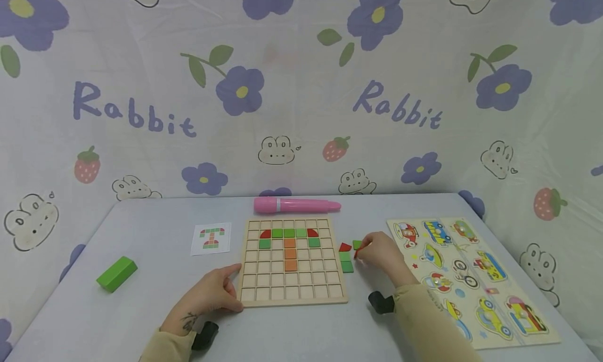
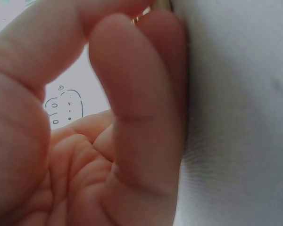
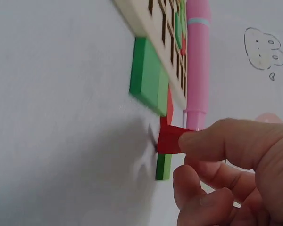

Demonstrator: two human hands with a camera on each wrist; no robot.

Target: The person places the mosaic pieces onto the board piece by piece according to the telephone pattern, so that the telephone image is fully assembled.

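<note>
A wooden grid board (image 1: 292, 302) holds a T-shaped pattern of green squares (image 1: 289, 233), orange squares (image 1: 290, 253) and two red rounded pieces (image 1: 312, 233). My left hand (image 1: 210, 293) rests against the board's left edge, thumb at the near corner and forefinger farther up. The right hand (image 1: 382, 255) pinches a small red piece (image 3: 168, 140) between thumb and forefinger, just right of the board. Beside it lie another red piece (image 1: 345, 246), two green pieces (image 1: 347, 267) along the board's edge, and a light green piece (image 1: 357, 244).
A card (image 1: 211, 239) printed with a T pattern lies left of the board. Farther left is a green block (image 1: 116, 274). Behind the board lies a pink pen (image 1: 301, 205). A vehicle puzzle board (image 1: 410, 268) covers the right side, partly under the right forearm.
</note>
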